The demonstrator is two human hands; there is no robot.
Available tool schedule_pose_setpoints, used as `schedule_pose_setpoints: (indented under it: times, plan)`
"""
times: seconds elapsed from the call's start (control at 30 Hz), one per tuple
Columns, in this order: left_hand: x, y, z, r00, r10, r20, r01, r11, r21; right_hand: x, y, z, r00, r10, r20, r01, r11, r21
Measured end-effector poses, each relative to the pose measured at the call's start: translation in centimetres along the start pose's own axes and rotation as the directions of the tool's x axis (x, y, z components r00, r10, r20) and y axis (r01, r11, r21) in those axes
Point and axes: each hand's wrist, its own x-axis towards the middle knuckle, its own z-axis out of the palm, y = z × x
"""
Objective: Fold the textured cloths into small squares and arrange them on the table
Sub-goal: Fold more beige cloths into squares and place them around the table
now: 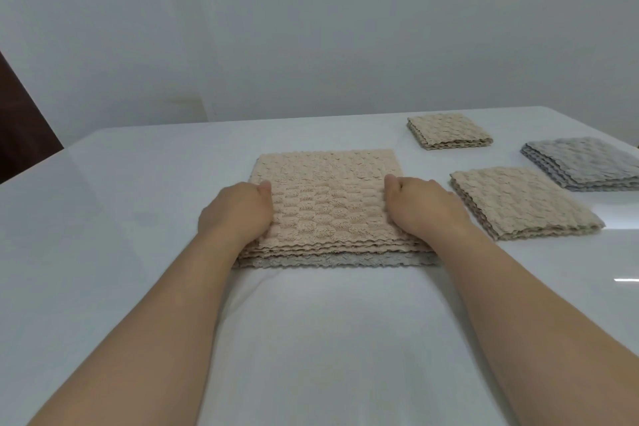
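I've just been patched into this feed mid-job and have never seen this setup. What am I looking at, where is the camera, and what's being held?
There is no machine here: a person works with two bare hands. The single picture comes from a camera worn on the head, looking forward and down, so the forearms reach in from the bottom. On the white table lies a stack of cloths, beige on top, with a grey layer at the bottom. The left hand and right hand each grip a side edge of that stack, thumbs on top; how many layers they hold is hidden. To the right lie three squares already folded: a far beige square, a near beige square and a grey square.
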Motion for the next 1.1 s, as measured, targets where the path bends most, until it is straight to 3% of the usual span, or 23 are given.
schedule_pose_setpoints:
  times: [0.17, 0.37, 0.53, 0.8, 0.93, 1.03, 1.1]
  plan:
    - [0.7, -1.3, 0.2, 0.975, 0.019, -0.219, -0.043, 0.993, -0.107, 0.0, 0.3, -0.4, 0.994, -0.012, -0.112, 0.014, 1.0, 0.014]
    - [1.6, -1.9, 0.7, 0.986, 0.037, -0.16, -0.055, 0.992, -0.11, 0.2, 0.5, -0.5, 0.996, 0.077, -0.035, -0.078, 0.997, -0.011]
    - [1.8, -1.8, 0.8, 0.988, 0.026, -0.15, -0.041, 0.994, -0.102, 0.7, 0.3, -0.2, 0.992, 0.114, -0.053, -0.108, 0.988, 0.11]
    - [1.0, -1.5, -0.1, 0.969, 0.015, -0.248, -0.084, 0.959, -0.271, -0.1, -0.1, -1.3, 0.987, 0.035, -0.16, 0.02, 0.944, 0.33]
    - [0.6, -1.1, -0.7, 0.944, -0.017, -0.33, -0.145, 0.876, -0.461, 0.2, 0.1, -1.8, 0.982, 0.08, -0.169, 0.011, 0.878, 0.479]
    - [0.6, -1.0, -1.1, 0.952, -0.116, -0.283, -0.134, 0.674, -0.727, 0.4, 0.5, -2.3, 0.977, 0.145, -0.158, -0.014, 0.776, 0.631]
    - [0.7, -1.2, -1.3, 0.952, -0.138, -0.275, -0.138, 0.605, -0.784, 0.4, 0.5, -2.6, 0.965, 0.126, -0.231, 0.052, 0.767, 0.64]
